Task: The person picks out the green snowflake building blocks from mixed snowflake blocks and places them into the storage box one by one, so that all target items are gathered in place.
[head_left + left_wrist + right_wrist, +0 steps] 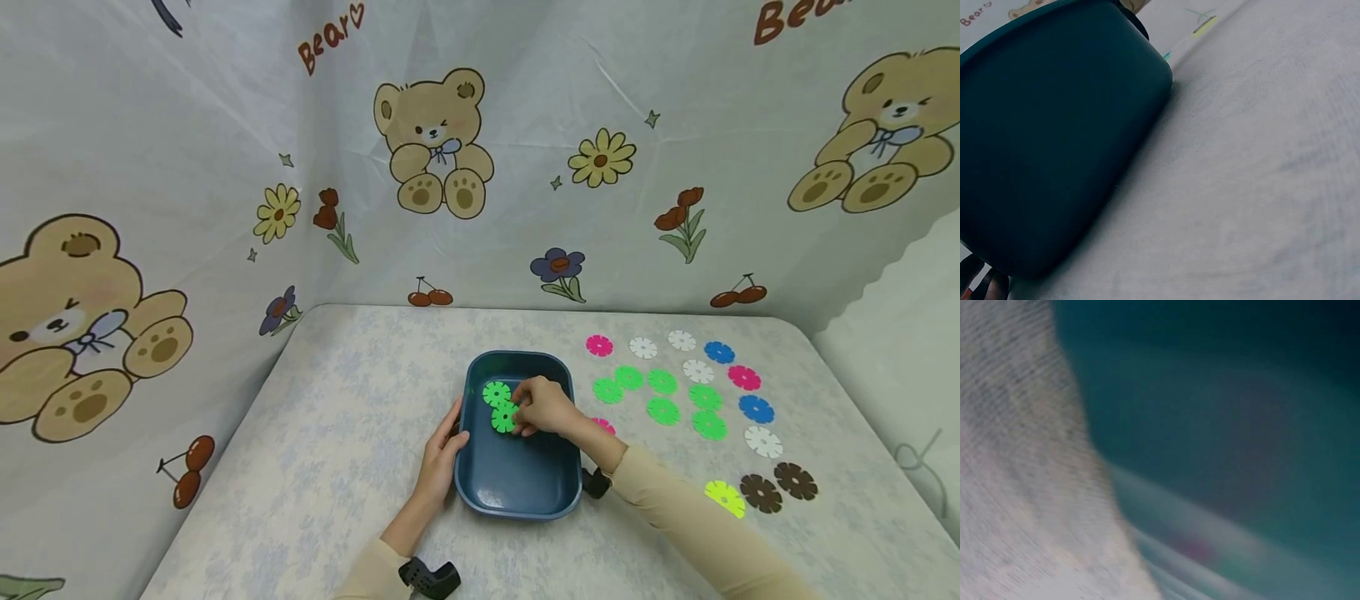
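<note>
A dark blue plastic tray (pixel 517 487) stands upright on the table, its outer wall filling much of the left wrist view. Inside it are two green notched flower discs: the upper green disc (pixel 496 392) touches or overlaps the lower green disc (pixel 503 418). My right hand (pixel 546 407) reaches over the tray's right rim, with curled fingers pinching the lower green disc at its right edge. My left hand (pixel 437 465) lies along the tray's left side, fingers fairly straight against it and thumb near the rim. Sleeve and blurred tray occupy the right wrist view.
Right of the tray lie loose notched discs: several green discs (pixel 663 410), white discs (pixel 763 442), pink discs (pixel 745 377), blue discs (pixel 757 409), two brown discs (pixel 761 493) and a yellow disc (pixel 725 498). A bear-print curtain (pixel 510 250) hangs behind the table (pixel 352 400).
</note>
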A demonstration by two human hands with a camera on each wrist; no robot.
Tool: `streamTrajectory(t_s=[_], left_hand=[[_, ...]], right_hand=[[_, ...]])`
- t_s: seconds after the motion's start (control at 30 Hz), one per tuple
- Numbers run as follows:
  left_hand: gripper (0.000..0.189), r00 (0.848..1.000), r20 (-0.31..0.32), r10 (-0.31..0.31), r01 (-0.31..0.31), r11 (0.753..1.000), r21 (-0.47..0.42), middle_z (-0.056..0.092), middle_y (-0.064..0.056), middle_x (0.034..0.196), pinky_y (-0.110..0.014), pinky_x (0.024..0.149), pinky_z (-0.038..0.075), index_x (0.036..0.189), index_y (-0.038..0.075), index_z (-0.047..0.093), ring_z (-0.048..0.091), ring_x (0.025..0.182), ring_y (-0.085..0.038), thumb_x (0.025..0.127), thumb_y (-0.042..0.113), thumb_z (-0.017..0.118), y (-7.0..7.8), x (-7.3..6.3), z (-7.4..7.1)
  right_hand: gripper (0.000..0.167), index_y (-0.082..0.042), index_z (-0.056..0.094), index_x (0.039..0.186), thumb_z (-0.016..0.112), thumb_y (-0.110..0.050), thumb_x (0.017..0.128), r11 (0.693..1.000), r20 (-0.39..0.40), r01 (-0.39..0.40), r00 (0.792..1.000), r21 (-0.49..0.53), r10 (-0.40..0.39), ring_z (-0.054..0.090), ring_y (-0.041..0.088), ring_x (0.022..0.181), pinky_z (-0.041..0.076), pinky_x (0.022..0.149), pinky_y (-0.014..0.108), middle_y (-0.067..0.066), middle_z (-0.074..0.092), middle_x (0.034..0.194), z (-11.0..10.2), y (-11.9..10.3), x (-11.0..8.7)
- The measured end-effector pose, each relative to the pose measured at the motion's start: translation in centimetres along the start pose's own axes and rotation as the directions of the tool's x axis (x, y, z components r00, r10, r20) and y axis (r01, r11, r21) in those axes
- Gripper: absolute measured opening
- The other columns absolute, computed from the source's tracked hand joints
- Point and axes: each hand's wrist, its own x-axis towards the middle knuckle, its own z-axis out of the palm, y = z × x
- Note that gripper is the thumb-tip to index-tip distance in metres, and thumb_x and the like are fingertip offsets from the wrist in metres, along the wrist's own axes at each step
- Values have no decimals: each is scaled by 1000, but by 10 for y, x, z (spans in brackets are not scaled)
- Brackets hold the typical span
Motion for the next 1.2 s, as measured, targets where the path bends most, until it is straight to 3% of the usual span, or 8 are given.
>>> streamTrajectory(t_s=[0.27,0.53,1.2], left_hand=[[55,1000,10,27,-27,1000,9,26,-8,161,-13,105,30,155,16,30,27,146,-29,102,15,44,-1,1,0],[55,999,5,45,-45,999,10,26,-10,161,-9,102,31,155,13,29,28,146,-30,102,13,44,-1,0,0],[54,999,0,39,-39,999,-14,27,-8,161,-9,102,30,154,14,32,27,146,-29,102,14,46,0,0,1]], right_hand=[[20,9,65,103,68,6,84,996,-1,-68,998,64,68,71,21,59,58,58,33,14,68,70,7,7,7],[20,10,64,101,70,7,82,990,7,-102,995,98,102,71,20,59,57,55,30,16,72,70,12,8,9],[15,8,64,93,73,3,81,995,-20,-82,996,59,83,72,24,60,57,54,31,16,71,68,15,7,10]])
